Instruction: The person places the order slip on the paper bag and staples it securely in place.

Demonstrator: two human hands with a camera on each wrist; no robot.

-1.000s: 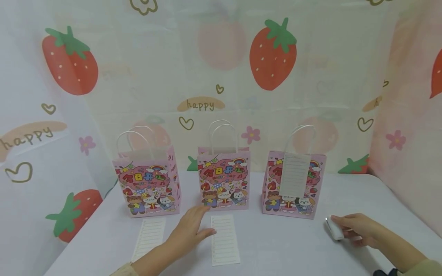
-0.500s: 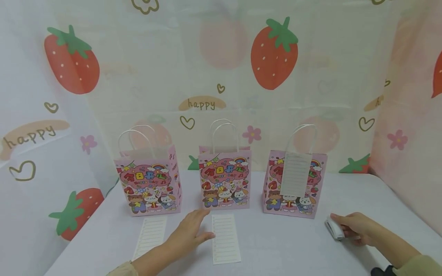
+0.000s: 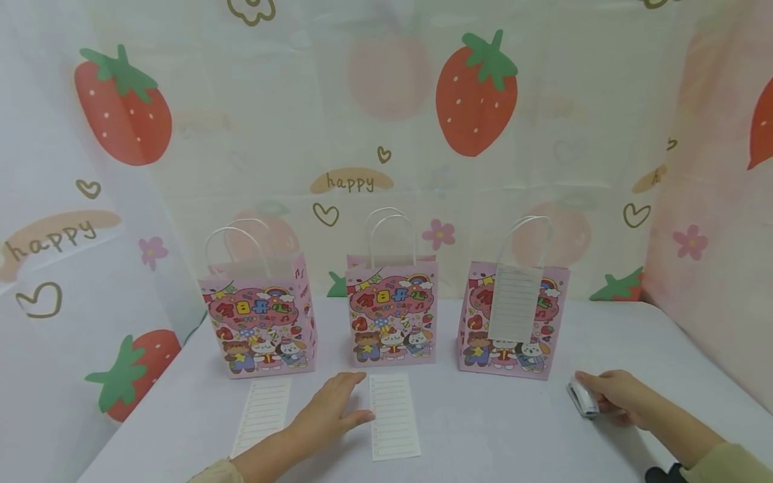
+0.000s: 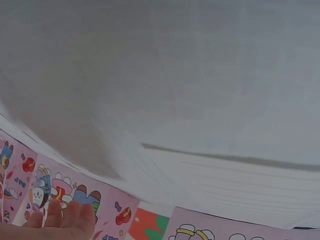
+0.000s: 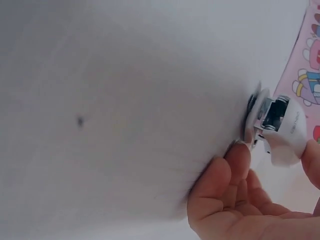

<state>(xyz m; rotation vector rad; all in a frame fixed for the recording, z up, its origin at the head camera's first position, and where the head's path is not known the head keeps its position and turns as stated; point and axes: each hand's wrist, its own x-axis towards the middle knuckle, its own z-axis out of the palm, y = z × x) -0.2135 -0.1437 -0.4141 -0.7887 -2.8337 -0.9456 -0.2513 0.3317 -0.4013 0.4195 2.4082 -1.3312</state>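
My right hand [image 3: 622,396] pinches a small white stapler [image 3: 582,399] between thumb and fingers at the right of the table. In the right wrist view its metal workings [image 5: 275,112] show beside the fingertips. My left hand [image 3: 326,409] hovers with fingers extended, the thumb tip right at the left edge of a lined paper slip [image 3: 394,416]. A second slip [image 3: 266,406] lies further left, partly hidden by the forearm. Behind them stand pink cartoon paper bags: left [image 3: 260,322], middle [image 3: 392,315] and right [image 3: 474,349].
A lined slip [image 3: 515,302] hangs on the front of the right bag, high up near its handle. A white cloth covers the table [image 3: 483,429]. Strawberry-printed curtains [image 3: 477,94] enclose the back and sides. Something black [image 3: 664,473] sits by the right sleeve.
In my right hand the stapler has turned a little, so more of its metal side shows. My left hand has stayed almost in place, its fingertips slightly lower.
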